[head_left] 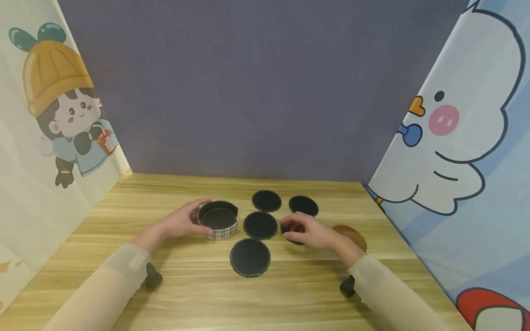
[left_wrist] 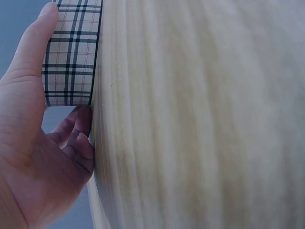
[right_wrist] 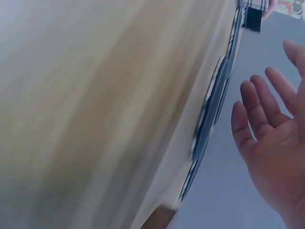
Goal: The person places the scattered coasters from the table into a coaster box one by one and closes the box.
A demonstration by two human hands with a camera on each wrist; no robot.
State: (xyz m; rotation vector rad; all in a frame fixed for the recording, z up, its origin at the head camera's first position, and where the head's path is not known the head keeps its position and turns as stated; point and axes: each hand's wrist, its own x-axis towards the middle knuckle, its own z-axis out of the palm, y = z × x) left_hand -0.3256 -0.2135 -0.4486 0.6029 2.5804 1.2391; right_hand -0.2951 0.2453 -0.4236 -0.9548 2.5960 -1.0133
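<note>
So the head view lays out the whole scene, but only the left wrist view shows up close how the left hand (left_wrist: 33,143) wraps the plaid round box (left_wrist: 71,52), thumb flat along its checked wall, fingers curled underneath by the edge. From the head view that box sits left of centre on the wooden table (head_left: 198,294), open on top with a dark disc lying inside. The right hand (head_left: 310,232) rests over one black coaster (head_left: 291,230); the right wrist view shows its fingers spread and relaxed, gripping nothing. Four more black coasters (head_left: 260,225) lie flat and apart beside the box, a brown disc (head_left: 354,234) behind the right wrist. Grey back wall, cartoon curtains either side
</note>
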